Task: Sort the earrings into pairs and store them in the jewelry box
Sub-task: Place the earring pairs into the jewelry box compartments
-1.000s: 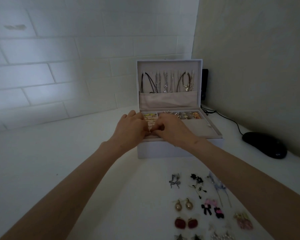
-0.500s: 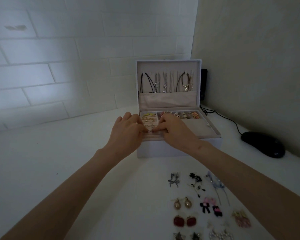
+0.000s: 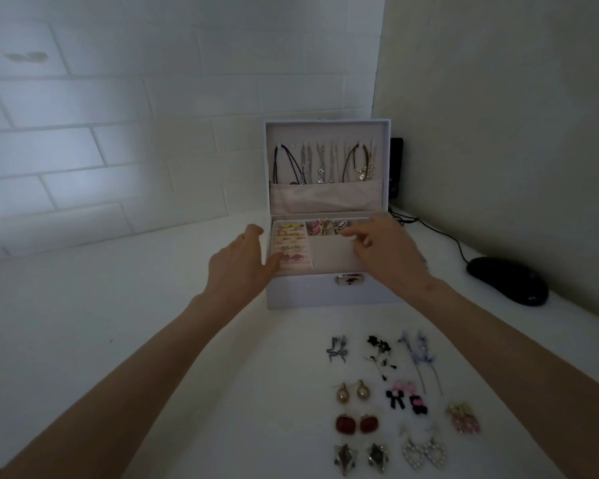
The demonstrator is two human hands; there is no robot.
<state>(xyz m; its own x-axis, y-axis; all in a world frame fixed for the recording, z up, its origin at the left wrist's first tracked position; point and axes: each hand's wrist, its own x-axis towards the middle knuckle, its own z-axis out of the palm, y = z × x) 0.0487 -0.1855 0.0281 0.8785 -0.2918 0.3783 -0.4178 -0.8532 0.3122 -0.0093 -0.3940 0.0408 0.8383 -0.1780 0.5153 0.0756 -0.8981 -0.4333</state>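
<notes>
Now the loose left hand (image 3: 242,266) and curled right hand (image 3: 389,255), perhaps empty, hover at the box (image 3: 308,292) to store paired earrings (image 3: 396,399).

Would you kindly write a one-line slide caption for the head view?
Left hand and right hand at the open jewelry box; paired earrings lie in rows on the white table before it.

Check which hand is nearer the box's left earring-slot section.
Left. The left hand is beside the earring-slot section; the right hand hovers over the right half of the box.
</notes>
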